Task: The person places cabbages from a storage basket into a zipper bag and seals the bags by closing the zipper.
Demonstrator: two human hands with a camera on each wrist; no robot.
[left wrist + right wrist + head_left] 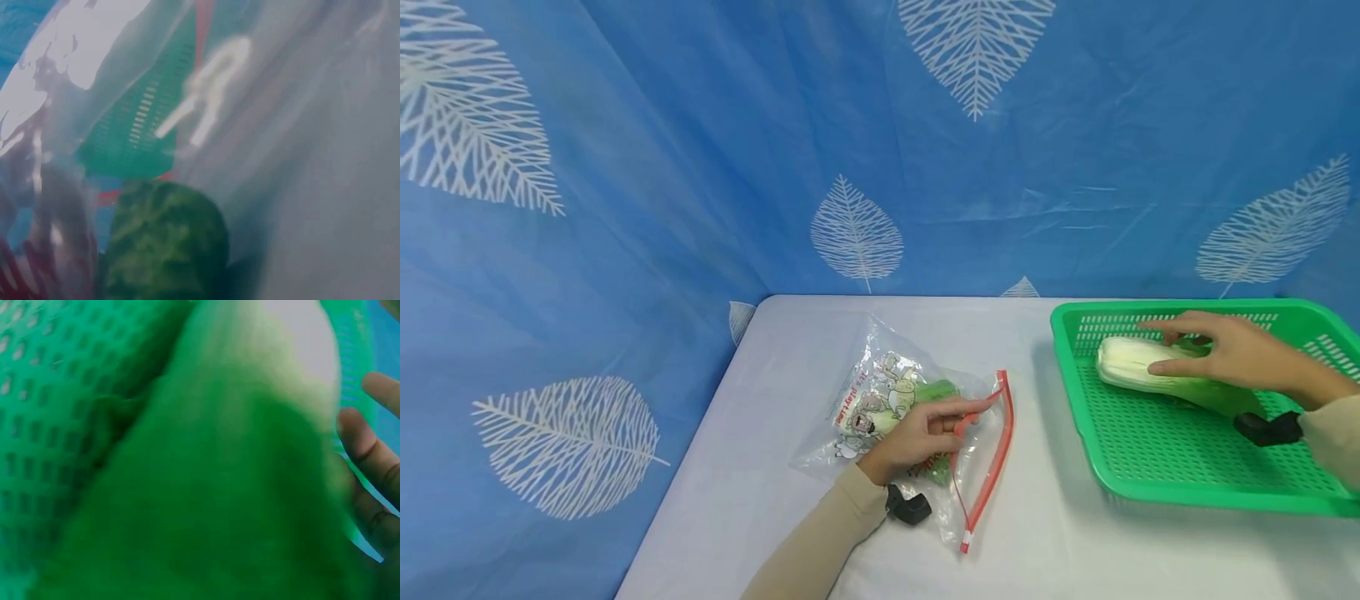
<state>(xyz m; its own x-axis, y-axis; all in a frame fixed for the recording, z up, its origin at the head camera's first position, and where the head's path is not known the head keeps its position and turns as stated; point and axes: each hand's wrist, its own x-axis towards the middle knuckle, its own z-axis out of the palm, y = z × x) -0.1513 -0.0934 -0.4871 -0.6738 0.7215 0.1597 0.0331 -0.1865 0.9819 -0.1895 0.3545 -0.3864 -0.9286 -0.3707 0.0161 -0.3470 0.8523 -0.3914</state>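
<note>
My left fingers (pixel 961 407) pinch the clear bag (pixel 874 350), printed "It's playtime", by its red edge (pixel 1006 442). At its three o'clock, in the green basket (pixel 1165 450), the cabbage (pixel 1127 367) lies just beside my right fingers (pixel 1183 323), parted and gripping nothing.
</note>
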